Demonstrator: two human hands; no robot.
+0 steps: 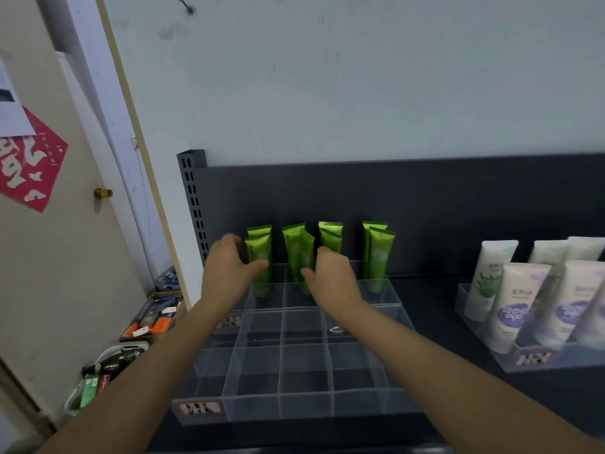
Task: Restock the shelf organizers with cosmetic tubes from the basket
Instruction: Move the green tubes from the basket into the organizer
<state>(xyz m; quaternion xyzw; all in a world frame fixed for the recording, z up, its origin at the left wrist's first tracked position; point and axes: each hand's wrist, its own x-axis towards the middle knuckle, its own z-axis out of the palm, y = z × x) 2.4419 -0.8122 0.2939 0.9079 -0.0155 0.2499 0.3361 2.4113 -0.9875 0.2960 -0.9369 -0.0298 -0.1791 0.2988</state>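
Both upright in the clear organizer's [386,291] back row, the leftmost green tube [259,252] is sitting just right of the left grip [226,273] pinching it, the second green tube [293,250] just left of the right grip [332,276] clasping it.

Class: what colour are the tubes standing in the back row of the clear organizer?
The tubes are metallic green; head view shows it.

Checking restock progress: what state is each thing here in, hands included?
Green tubes: upright, back row.
Front organizer: compartments empty.
White tubes: standing, leaning, in right organizer.
Left hand: pinches leftmost green tube.
Right hand: grips second green tubes.
Basket: lower left, holds products.
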